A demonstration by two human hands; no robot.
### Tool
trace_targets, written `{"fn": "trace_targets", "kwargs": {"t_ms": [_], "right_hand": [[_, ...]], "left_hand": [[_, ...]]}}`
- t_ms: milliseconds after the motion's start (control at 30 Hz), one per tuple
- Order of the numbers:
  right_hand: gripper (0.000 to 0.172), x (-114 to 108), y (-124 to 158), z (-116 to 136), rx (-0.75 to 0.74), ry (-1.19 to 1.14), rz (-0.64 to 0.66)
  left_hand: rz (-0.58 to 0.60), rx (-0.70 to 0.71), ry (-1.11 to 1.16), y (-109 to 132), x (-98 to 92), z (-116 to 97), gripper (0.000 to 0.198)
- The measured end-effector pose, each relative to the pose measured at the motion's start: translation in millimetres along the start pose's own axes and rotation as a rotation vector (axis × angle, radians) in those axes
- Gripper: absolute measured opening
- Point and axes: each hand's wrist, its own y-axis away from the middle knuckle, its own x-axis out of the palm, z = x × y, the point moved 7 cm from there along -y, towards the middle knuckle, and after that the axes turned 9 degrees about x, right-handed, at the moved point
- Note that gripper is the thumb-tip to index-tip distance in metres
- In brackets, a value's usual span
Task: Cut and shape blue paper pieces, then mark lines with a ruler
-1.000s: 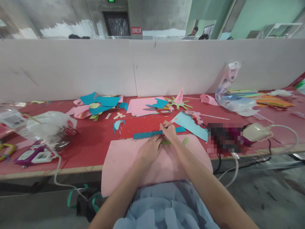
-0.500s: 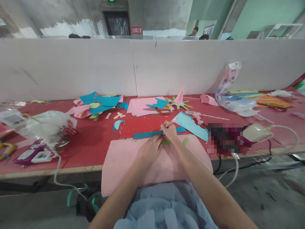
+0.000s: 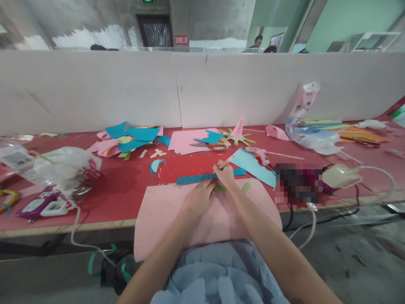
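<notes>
A pink sheet lies in front of me, its near edge hanging over the table's front. My left hand rests on it palm down, fingers stretched flat with the tips against a long blue strip that looks like a ruler. In a pinch, my right hand grips a slim pale pen, just above the blue strip. The pen's tip is hidden by the fingers. Under my right wrist lies a green paper strip, and a shorter green piece is to its right.
Orange-handled scissors lie on pink paper at the back. A pink glue gun rests by light-blue paper. Blue and pink scraps are piled back left. A plastic bag and purple device sit left.
Both hands, the pen and the blue strip hold nearly the same place. The whole view has shifted very slightly.
</notes>
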Motion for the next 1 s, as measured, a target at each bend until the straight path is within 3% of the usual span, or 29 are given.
{"fn": "trace_targets", "kwargs": {"t_ms": [400,1000], "right_hand": [[0.025,1.3,0.0,-2.5,0.023,-0.017,0.018],[0.028,-5.8,-1.5,-4.1,0.046,0.020,-0.064]], "left_hand": [[0.001,-0.007,0.007,0.4,0.7,0.5,0.033],[0.019,-0.002,-0.008,0.3,1.7,0.4,0.033]]}}
